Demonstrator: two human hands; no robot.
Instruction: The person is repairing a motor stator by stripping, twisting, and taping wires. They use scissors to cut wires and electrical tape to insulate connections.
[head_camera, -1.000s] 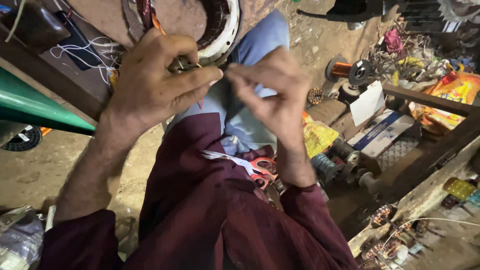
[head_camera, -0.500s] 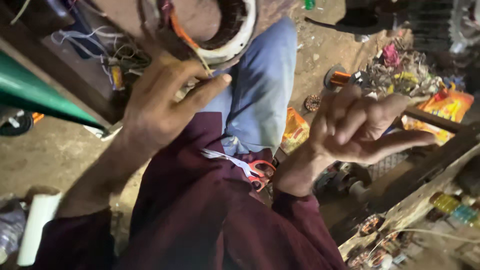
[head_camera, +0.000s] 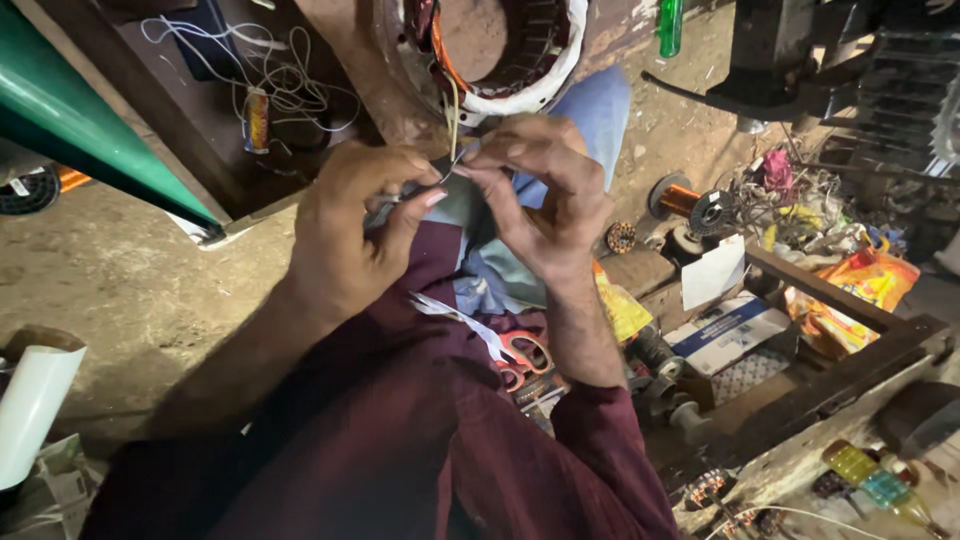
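My left hand (head_camera: 350, 225) and my right hand (head_camera: 540, 190) meet above my lap, fingertips pinched together on a thin pale wire (head_camera: 452, 125). The wire runs up to a round motor stator (head_camera: 505, 50) with copper windings and a white rim, resting against my knee. Red-handled scissors (head_camera: 520, 358) lie on my maroon shirt, below my right wrist. A white strip of paper (head_camera: 455, 318) lies across my lap beside them.
A green cone-shaped piece (head_camera: 80, 120) juts in from the left. A white roll (head_camera: 30, 400) stands at lower left. Loose white wires (head_camera: 260, 60) lie on a dark board. Right of me are a copper wire spool (head_camera: 690, 205), boxes, a wooden frame (head_camera: 840, 370) and small bottles (head_camera: 870, 480).
My right hand, which had swung out to the right with fingers spread, has come back to meet my left hand on the wire. The view has shifted slightly.
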